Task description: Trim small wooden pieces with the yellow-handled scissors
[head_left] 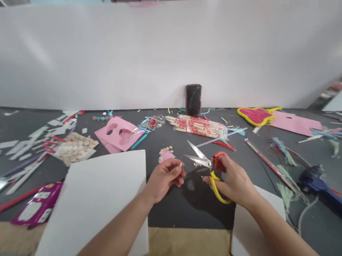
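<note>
My right hand (233, 182) grips a pair of scissors (206, 161) by the red and yellow handles. The blades are spread apart and point left, above the dark tabletop. My left hand (167, 177) is closed in a pinch on a tiny pale piece (181, 165), too small to name. Just beyond that hand lies a small pink paper piece (167, 156) with several tiny beige bits (166, 148) along its edge. More tiny bits (197, 164) lie below the scissor blades.
A phone (193, 100) leans against the white panel (154, 57), behind a bundle of wrapped sticks (198, 126). Pink cut-out paper (120, 134) and white foam board (101, 206) are to the left. A blue glue gun (325, 191) rests at the right.
</note>
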{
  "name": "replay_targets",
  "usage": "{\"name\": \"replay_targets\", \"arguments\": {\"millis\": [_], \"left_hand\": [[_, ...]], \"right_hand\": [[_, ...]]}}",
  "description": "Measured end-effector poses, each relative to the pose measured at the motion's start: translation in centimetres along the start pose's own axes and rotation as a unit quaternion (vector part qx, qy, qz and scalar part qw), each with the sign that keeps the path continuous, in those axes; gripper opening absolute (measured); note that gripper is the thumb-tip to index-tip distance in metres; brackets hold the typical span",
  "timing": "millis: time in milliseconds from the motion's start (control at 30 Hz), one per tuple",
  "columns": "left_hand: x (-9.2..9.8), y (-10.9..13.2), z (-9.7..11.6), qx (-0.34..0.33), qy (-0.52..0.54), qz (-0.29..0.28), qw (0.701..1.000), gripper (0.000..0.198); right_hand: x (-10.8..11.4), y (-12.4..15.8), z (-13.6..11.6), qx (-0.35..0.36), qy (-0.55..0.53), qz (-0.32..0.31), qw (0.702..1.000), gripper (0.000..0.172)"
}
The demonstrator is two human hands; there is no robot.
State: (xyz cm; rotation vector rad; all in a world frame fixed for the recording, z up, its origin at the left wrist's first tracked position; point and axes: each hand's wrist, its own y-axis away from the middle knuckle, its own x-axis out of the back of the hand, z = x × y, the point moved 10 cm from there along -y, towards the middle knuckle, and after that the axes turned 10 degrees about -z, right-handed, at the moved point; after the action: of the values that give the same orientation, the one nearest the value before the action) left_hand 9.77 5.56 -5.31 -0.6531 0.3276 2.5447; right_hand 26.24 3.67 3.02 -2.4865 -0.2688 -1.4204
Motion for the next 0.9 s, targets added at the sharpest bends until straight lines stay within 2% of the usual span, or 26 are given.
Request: {"name": "replay_targets", "arguments": {"millis": [133, 300, 567, 900], "left_hand": [[0.2, -0.1, -0.1, -0.005, -0.007, 0.013, 1.000, 0.028], [0.0, -0.1, 0.0, -0.019, -0.023, 0.012, 0.999, 0.026], [-0.6, 0.1, 0.3, 0.001, -0.081, 0.011, 0.997, 0.025], [-0.4, 0.1, 0.4, 0.005, -0.127, 0.034, 0.991, 0.025]], "right_hand": [[-1.4, 0.5, -0.4, 0.031, 0.069, -0.032, 0.997, 0.027], [-2.9, 0.6, -0.5, 0.027, 0.091, -0.057, 0.994, 0.031], [-3.2, 0.7, -0.7, 0.045, 0.090, -0.056, 0.993, 0.029], [-3.5, 0.8, -0.9, 0.058, 0.093, -0.060, 0.992, 0.028]]}}
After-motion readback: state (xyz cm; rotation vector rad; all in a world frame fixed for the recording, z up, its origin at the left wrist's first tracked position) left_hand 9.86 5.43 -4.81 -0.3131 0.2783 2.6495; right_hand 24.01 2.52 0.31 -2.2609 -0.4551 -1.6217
